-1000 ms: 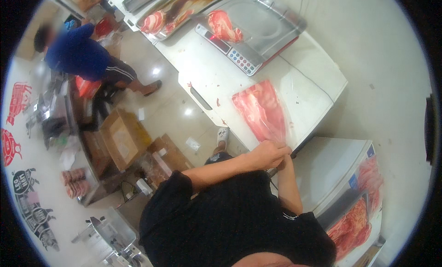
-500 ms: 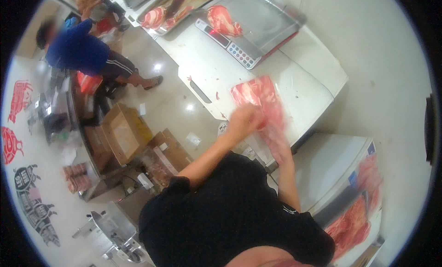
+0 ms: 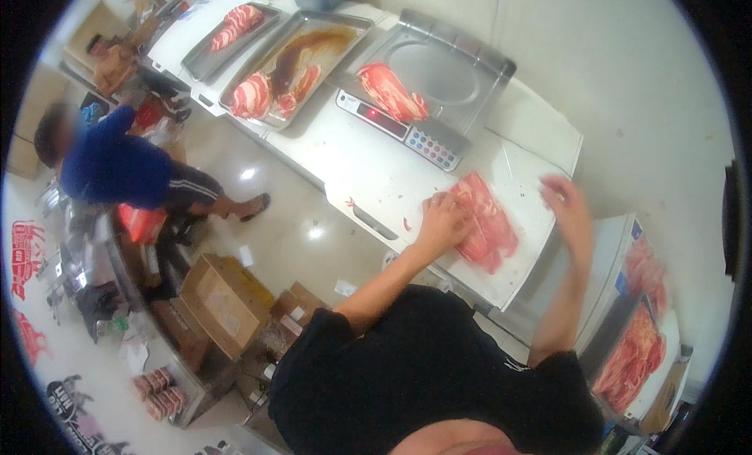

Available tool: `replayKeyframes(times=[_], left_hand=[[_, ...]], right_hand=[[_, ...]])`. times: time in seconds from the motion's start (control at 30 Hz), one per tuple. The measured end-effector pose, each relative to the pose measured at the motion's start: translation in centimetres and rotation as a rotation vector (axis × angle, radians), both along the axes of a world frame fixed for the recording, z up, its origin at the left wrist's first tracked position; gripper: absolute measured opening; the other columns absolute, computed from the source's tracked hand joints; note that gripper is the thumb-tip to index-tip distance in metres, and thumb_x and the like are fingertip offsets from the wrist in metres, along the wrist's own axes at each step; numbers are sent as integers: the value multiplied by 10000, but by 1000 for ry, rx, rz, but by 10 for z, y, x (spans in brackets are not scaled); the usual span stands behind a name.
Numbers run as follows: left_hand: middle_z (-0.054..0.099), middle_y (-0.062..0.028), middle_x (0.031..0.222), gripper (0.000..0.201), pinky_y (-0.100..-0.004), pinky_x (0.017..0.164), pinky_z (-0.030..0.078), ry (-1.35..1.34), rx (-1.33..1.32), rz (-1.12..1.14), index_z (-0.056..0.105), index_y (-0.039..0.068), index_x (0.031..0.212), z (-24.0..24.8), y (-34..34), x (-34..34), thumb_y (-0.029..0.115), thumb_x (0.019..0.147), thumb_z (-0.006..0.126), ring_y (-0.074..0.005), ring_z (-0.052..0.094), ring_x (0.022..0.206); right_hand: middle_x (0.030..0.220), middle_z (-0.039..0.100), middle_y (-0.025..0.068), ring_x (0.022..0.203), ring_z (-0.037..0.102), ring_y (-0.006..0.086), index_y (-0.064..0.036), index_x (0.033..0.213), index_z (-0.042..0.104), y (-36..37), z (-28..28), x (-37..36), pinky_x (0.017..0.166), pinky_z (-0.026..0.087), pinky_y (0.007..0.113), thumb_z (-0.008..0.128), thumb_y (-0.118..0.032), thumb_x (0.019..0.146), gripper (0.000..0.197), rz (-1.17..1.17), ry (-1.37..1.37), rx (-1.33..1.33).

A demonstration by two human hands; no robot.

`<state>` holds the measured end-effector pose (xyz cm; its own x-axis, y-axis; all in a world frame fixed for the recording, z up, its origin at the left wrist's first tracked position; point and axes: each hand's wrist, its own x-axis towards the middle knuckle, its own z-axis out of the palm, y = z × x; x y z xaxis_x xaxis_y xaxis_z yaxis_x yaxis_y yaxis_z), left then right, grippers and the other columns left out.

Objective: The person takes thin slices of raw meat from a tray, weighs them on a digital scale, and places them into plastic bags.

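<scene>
A flat sheet of thin pink meat slices (image 3: 492,234) lies on the white work surface (image 3: 352,169) in front of me. My left hand (image 3: 445,222) is on its left edge, fingers bent over the slices. Whether clear film covers the meat, I cannot tell. Off to the right of the slices and raised from the surface, my right hand (image 3: 565,200) has loosely curled fingers, slightly apart, with nothing visible in them. Just beyond the meat stands a digital scale (image 3: 439,71) with a mound of sliced meat (image 3: 392,93) on its near left part.
Two metal trays, a nearer one (image 3: 345,32) and a farther one (image 3: 205,61), hold rolled meat slices. More meat (image 3: 630,357) lies at my right, beside a white cabinet (image 3: 603,243). Open cardboard boxes (image 3: 223,306) sit at the left; a person in blue (image 3: 117,161) stands beyond.
My right hand has left the meat and moved up to the right. My left hand has shifted to the meat's left edge. The slices now lie flatter, and the view has shifted.
</scene>
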<state>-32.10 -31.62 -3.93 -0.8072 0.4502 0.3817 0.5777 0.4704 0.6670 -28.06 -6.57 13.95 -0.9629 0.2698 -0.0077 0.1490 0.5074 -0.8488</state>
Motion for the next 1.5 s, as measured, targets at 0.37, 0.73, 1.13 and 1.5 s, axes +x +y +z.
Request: replayKeyframes(times=[0.37,0.73,1.13,1.5], left_hand=[[664,-95,1093,164,-476,926,461,-77,316,191,765,103,961,-23,-130,-1,201,836,805,-313,604,1073],[690,-101,1025,62,-344,824,502,-135,512,601,732,10,931,4,-226,-20,53,891,754,-218,657,928],[631,-184,1306,664,-400,1050,499,-1516,1477,-464,513,-23,1398,73,-105,-51,549,1064,471,-288,628,1201],[625,-144,1315,529,-419,1059,505,-1557,1499,-433,504,11,1398,87,-16,-47,427,1071,515,-267,634,1200]], right_hand=[[1293,680,204,1157,677,306,-15,1408,597,-203,-64,-356,1000,530,404,866,-517,723,891,346,-63,386],[1155,717,84,1036,689,199,-9,1313,661,-179,-49,-370,872,549,346,819,-231,809,573,504,-238,58],[1108,721,96,1081,672,215,-85,1026,651,-76,49,-186,953,538,386,734,-71,934,125,637,356,-321],[1454,544,197,1346,551,316,-49,839,715,-49,-61,10,1164,432,465,834,-46,825,120,402,289,-527]])
